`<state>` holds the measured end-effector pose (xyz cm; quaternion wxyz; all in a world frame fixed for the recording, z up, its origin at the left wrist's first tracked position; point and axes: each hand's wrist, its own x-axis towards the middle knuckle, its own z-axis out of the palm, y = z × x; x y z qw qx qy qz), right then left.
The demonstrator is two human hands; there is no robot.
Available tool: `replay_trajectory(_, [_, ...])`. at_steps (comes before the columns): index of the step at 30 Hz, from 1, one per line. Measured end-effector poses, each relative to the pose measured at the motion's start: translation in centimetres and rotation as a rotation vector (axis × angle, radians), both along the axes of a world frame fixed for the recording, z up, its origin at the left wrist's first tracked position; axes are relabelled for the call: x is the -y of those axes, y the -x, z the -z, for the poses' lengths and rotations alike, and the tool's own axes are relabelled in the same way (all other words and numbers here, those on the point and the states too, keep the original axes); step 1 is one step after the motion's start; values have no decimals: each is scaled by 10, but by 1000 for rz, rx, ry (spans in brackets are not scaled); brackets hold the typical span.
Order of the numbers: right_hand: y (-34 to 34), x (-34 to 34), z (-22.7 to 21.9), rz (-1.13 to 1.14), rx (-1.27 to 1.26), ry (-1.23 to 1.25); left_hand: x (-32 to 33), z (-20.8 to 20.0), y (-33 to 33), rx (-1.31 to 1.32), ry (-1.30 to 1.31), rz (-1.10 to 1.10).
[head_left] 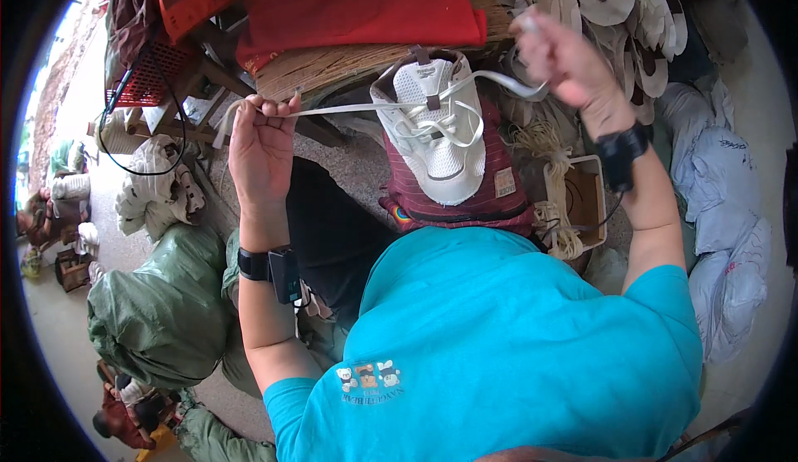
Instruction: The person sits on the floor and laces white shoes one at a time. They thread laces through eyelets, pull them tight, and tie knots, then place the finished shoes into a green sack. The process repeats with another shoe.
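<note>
A white sneaker (pixel 440 130) with a dark heel tab rests on a maroon striped cloth (pixel 499 171) over my lap, its toe toward me. Its flat white shoelace (pixel 337 110) is partly threaded, with loose loops across the tongue. My left hand (pixel 262 134) pinches one end of the lace, which runs taut to the shoe. Raised at the right, my right hand (pixel 561 59) is closed on the other end, slightly smeared by motion; that stretch of lace sags in a curve back to the sneaker.
A wooden table (pixel 332 71) with red bags (pixel 366 13) stands ahead. Several white shoes (pixel 615 5) are piled at the far right. Beside my right knee is a white bin (pixel 590 196) with bundled laces (pixel 557 213). Green sacks (pixel 162 304) lie left, pale bags (pixel 723 188) right.
</note>
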<state>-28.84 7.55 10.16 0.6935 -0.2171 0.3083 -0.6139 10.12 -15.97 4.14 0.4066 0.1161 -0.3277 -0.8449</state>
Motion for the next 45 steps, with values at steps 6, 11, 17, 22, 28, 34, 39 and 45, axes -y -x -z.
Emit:
replay_trajectory(6, [-93, -11, 4, -253, -1891, 354, 1, 10, 0, 17, -106, 7])
replay_trajectory(11, [-96, -10, 15, -76, -1858, 282, 8, 20, -9, -26, -185, 27])
replay_trajectory(17, [-97, 0, -5, -86, -1828, 7, 20, 20, -30, -60, -251, -19])
replay_trajectory(22, [-98, 4, 10, 154, -1860, -2, 21, 15, -35, -12, -221, -48])
replay_trajectory(28, [-100, 10, 32, 120, -1351, -27, 23, 19, -49, -17, -217, -47])
replay_trajectory(34, [-90, 4, -16, -272, -1497, 27, 17, 20, -53, 15, -214, -60])
replay_trajectory(39, [-107, 17, -16, -241, -1698, 79, 15, 15, -42, -13, -205, -44])
replay_trajectory(45, [-121, 14, -7, -246, -1937, 184, 14, 10, -45, 2, -201, -61])
